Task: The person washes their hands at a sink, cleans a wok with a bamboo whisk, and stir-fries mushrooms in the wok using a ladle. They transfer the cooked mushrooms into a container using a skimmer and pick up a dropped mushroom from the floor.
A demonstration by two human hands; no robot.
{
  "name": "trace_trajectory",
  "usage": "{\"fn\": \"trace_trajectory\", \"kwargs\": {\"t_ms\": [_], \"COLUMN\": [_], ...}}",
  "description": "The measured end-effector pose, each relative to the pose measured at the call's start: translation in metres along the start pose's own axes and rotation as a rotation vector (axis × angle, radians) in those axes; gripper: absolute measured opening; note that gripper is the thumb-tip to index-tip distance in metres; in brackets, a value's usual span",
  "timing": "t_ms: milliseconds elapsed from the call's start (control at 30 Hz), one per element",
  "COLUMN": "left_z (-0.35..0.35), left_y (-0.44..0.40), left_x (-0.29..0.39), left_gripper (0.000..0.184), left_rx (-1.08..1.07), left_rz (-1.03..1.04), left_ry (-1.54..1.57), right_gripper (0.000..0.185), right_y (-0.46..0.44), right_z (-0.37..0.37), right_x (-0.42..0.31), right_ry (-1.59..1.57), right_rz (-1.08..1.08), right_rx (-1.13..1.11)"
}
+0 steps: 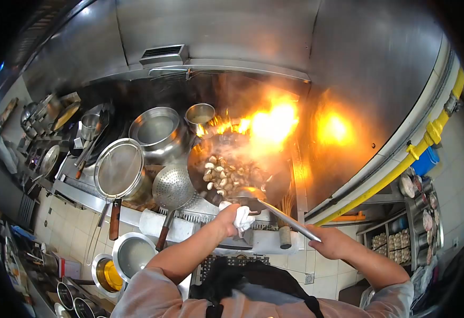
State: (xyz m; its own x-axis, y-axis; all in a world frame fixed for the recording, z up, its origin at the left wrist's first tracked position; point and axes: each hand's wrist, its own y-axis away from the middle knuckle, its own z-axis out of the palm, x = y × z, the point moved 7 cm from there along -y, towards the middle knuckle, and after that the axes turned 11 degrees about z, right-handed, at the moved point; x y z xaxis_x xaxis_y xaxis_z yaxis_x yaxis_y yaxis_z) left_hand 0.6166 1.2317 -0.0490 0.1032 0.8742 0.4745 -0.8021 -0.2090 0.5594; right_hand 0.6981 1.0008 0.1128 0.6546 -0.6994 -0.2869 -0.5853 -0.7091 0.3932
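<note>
A dark wok (202,183) sits over the burner, with mushroom-like pieces (224,175) in it and tall flames (274,124) rising at its back right. My left hand (231,220) is closed around a white cloth (243,218) at the wok's near edge, by its handle. In my right hand (330,241) is the long metal handle of a ladle (290,221), whose bowl end reaches into the wok's near side. Steam partly veils the food.
Left of the wok are a perforated skimmer (172,186), a mesh strainer (119,168), a large pot (155,127) and a small pot (200,114). A bamboo brush (285,233) stands at right. A yellow pipe (391,183) runs along the right wall.
</note>
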Motion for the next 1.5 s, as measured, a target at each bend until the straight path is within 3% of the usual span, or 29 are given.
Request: {"fn": "trace_trajectory", "kwargs": {"t_ms": [100,167,233,300,367,433,500,533,567,633,733,833,867,900,967,1000,1067,1233,1333,1433,1500], "left_z": [-0.038,-0.056,-0.082,-0.094,-0.069,-0.041,-0.025,-0.013,-0.019,-0.034,-0.066,-0.096,-0.083,-0.073,-0.065,-0.070,-0.068,-0.065,-0.069,-0.070,-0.067], "left_y": [-0.043,-0.049,-0.034,-0.010,0.012,0.009,-0.017,-0.012,-0.023,-0.048,-0.046,-0.006,0.014,0.031,0.015,-0.020,-0.058,-0.105,-0.112,-0.116,-0.106], "left_x": [-0.015,-0.040,-0.073,-0.107,-0.085,-0.051,-0.021,-0.008,-0.004,-0.006,-0.039,-0.074,-0.063,-0.056,-0.035,-0.028,-0.008,0.007,0.002,0.007,0.013], "left_gripper": [0.021,0.020,0.018,0.019,0.019,0.021,0.024,0.025,0.025,0.026,0.023,0.023,0.024,0.024,0.018,0.018,0.019,0.015,0.021,0.022,0.022], "left_rx": [-0.155,-0.258,-0.075,0.006,0.005,-0.047,-0.090,0.030,0.021,-0.170,-0.086,0.068,0.058,0.052,0.013,-0.046,-0.044,0.047,0.065,0.048,0.038], "left_rz": [-0.033,-0.022,0.208,0.135,0.156,0.045,-0.006,0.012,0.023,-0.035,-0.011,0.067,0.084,0.093,-0.074,-0.041,0.036,0.086,0.123,0.131,0.130], "left_ry": [0.015,0.068,0.153,0.075,0.013,0.195,0.152,0.072,0.078,0.039,0.104,0.065,0.023,-0.012,0.090,0.118,0.129,0.142,0.143,0.163,0.172], "right_gripper": [0.051,0.051,0.052,0.053,0.053,0.054,0.054,0.054,0.054,0.053,0.052,0.053,0.055,0.053,0.052,0.051,0.051,0.028,0.011,0.012,0.007], "right_y": [-0.028,-0.072,-0.080,-0.078,-0.059,-0.026,-0.016,-0.016,-0.015,-0.034,-0.076,-0.071,-0.055,-0.042,-0.022,-0.018,-0.040,-0.149,-0.245,-0.339,-0.390], "right_z": [0.010,0.019,0.013,0.005,-0.002,-0.015,-0.011,0.001,0.000,0.007,0.010,-0.008,-0.023,-0.037,-0.058,-0.069,-0.075,-0.065,-0.059,-0.044,-0.031], "right_x": [-0.025,-0.023,-0.029,-0.030,-0.025,-0.029,-0.018,-0.008,-0.014,-0.022,-0.036,-0.041,-0.047,-0.050,-0.053,-0.059,-0.080,-0.163,-0.235,-0.294,-0.323], "right_ry": [0.061,0.123,0.110,0.099,0.048,0.006,-0.019,0.045,0.108,0.139,0.147,0.069,0.038,0.023,0.048,-0.061,-0.121,-0.755,-0.660,-0.662,-0.638], "right_rz": [0.118,0.185,0.177,0.173,0.182,0.163,0.132,0.038,-0.057,0.043,0.199,0.148,0.208,0.127,0.022,0.028,-0.011,0.076,-0.073,-0.170,-0.118], "right_rx": [-0.065,0.060,0.130,0.192,0.129,0.058,0.005,0.042,0.081,0.056,0.098,0.220,0.166,0.213,0.231,0.162,0.091,-0.067,-0.007,-0.042,-0.029]}}
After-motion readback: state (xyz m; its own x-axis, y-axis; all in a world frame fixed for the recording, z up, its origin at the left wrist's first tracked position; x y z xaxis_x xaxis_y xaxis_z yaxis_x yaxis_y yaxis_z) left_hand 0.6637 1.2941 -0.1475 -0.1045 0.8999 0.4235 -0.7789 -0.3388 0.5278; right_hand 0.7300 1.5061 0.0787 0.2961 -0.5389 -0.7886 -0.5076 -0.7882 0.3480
